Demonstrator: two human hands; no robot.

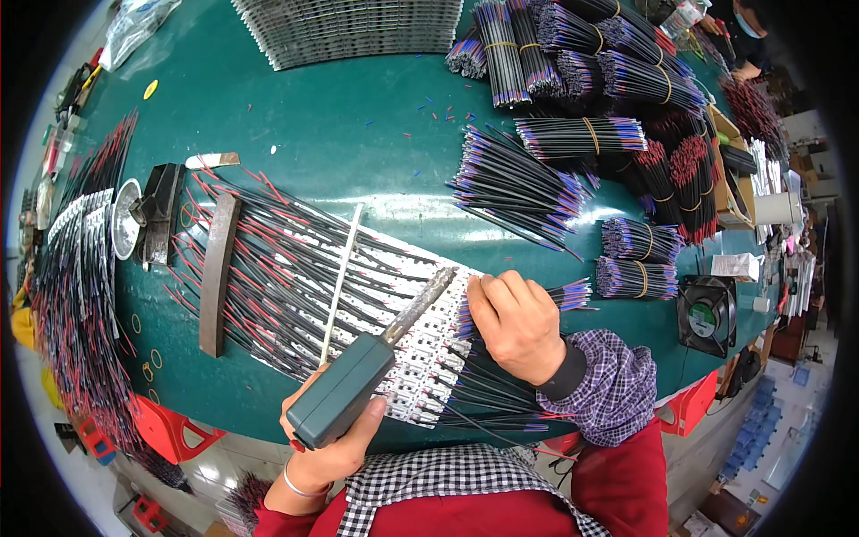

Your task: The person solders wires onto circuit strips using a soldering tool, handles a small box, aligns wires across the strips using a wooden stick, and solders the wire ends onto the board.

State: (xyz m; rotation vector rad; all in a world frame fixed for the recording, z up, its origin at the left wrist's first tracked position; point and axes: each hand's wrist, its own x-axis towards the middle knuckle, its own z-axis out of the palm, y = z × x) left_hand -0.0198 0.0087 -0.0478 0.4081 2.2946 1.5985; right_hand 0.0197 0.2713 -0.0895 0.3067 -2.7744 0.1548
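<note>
My left hand [333, 447] is wrapped round the dark green body of a soldering gun [344, 387]. Its long, scorched metal shaft slants up to the right, with the tip over the top right corner of a panel of white circuit boards [419, 365]. Close to that tip, my right hand [517, 327] is closed in a pinch at the panel's right edge; a wire seems to be between the fingers, though its end is hidden. Black wires with red ends [277, 259] fan out leftward from the panel. More dark wires [492, 394] lie along its right side.
A metal bar [219, 276] and a thin white stick [343, 282] lie across the wires. Loose wires [519, 186] and banded wire bundles [582, 136] fill the right side. A fan [707, 315] stands far right; wired boards [80, 233] hang off the left edge.
</note>
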